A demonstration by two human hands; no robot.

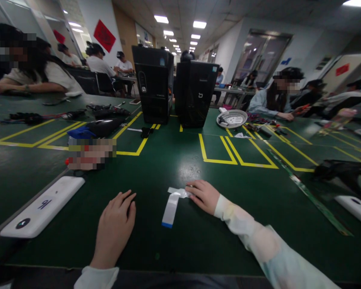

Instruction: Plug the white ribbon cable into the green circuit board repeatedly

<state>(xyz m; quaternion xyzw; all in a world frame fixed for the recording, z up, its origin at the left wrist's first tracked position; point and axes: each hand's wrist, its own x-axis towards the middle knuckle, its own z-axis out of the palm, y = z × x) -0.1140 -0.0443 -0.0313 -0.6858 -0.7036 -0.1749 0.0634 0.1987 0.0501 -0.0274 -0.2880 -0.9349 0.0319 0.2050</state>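
A flat white ribbon cable (170, 208) with a blue end lies bent on the green table in front of me. Its upper part turns to the right, and there my right hand (205, 196) has its fingertips closed on the cable's end, partly hiding it. To the left of the cable, my left hand (117, 224) rests low over the table with its fingers stretched forward, loosely apart and holding nothing. A gap separates it from the cable.
Two black computer towers (155, 84) stand at the table's far side. A white power bank-like device (43, 206) lies at left, a white basket (232, 119) at back right. A long green strip (313, 198) lies right. Yellow tape (219, 161) marks rectangles. Other people sit around.
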